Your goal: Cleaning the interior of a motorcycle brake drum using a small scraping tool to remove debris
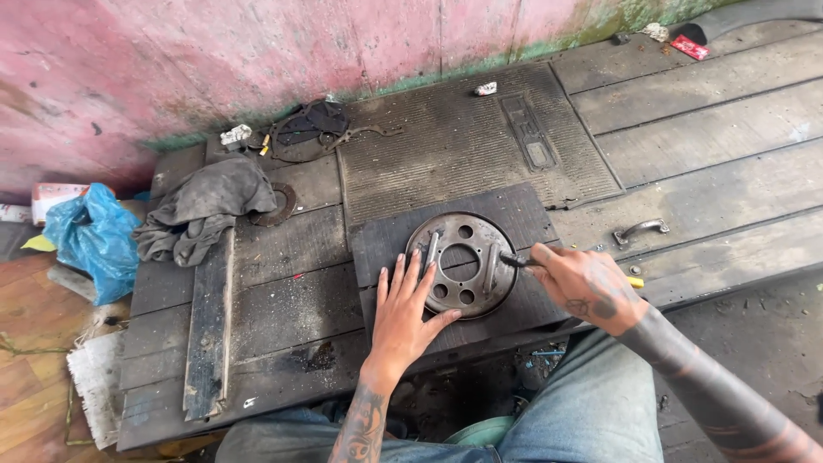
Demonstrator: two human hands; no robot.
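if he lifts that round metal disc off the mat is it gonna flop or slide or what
The disc looks like thick steel with punched holes, so probably rigid and heavy for its size. It lies flat on the rubber mat, so it likely won't roll unless stood on edge. Its grimy surface may be slippery; the left hand presses its edge, perhaps to stop it sliding.

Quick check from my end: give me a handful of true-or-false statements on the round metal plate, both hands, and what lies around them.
1. The left hand lies flat on the round metal plate. True.
2. The right hand is empty. False: it holds a dark tool whose tip meets the plate.
3. The plate sits on a dark rubber mat. True.
4. The grey rag covers the plate. False: it lies apart, up to the left on the planks.
5. A blue plastic bag lies at the far left. True.
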